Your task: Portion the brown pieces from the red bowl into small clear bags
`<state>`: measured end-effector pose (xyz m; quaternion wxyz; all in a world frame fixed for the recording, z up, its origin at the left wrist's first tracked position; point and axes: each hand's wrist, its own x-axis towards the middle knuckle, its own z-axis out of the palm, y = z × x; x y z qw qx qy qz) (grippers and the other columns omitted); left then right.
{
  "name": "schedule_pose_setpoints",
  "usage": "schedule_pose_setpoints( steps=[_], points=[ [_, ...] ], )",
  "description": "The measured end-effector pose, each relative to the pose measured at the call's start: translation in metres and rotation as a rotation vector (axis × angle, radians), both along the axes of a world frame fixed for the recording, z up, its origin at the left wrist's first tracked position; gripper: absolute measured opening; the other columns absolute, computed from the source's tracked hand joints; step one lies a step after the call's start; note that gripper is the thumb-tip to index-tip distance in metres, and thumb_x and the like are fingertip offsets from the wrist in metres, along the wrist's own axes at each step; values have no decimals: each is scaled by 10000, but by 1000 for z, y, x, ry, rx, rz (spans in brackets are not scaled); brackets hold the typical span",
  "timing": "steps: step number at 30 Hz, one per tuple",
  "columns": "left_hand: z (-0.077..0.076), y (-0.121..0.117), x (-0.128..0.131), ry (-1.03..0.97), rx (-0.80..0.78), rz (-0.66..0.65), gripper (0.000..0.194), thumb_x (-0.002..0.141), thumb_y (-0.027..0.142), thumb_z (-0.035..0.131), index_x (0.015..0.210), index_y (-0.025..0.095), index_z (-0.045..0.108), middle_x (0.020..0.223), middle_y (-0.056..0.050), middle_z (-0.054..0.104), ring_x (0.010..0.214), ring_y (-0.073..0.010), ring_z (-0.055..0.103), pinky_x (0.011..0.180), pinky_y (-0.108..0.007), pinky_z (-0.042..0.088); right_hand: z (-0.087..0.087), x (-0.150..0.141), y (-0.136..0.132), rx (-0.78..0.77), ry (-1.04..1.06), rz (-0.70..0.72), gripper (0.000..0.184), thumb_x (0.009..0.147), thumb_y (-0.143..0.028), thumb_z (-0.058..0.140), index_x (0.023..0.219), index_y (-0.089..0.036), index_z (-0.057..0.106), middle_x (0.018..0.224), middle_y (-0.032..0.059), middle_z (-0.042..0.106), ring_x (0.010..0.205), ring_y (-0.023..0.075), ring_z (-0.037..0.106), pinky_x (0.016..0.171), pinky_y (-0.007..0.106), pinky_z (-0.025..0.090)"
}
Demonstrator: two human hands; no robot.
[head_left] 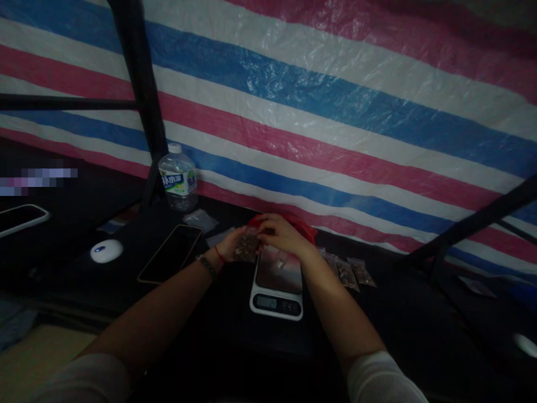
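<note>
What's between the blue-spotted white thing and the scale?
The black phone, then the left forearm crossing nearer the scale. The head view shows both between it and the blue-spotted white thing.

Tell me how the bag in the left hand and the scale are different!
The bag is see-through with brownish bits inside; the scale is white with a shiny plate. The bag is smaller than the scale. The left hand holds the bag; the scale rests on the black table.
</note>
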<state>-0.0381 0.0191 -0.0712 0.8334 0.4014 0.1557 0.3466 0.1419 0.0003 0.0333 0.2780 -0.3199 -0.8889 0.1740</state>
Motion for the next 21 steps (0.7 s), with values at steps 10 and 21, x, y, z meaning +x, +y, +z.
schedule_pose_setpoints(
  steps=[10, 21],
  points=[
    [4, 12, 9, 280, 340, 499, 424, 633, 351, 815, 965, 119, 692, 949, -81, 719, 821, -194, 657, 810, -339, 498, -19, 23, 17, -143, 309, -323, 155, 792, -272, 654, 921, -191, 677, 900, 43, 688, 812, 173, 631, 764, 307, 493],
    [15, 3, 12, 242, 390, 570, 408, 632, 354, 809, 955, 148, 668, 953, -61, 707, 853, -180, 652, 808, -307, 508, -37, 24, 11, -340, 440, -409, 211, 770, -358, 622, 799, -174, 723, 738, 33, 702, 650, 164, 619, 591, 249, 457]
  ],
)
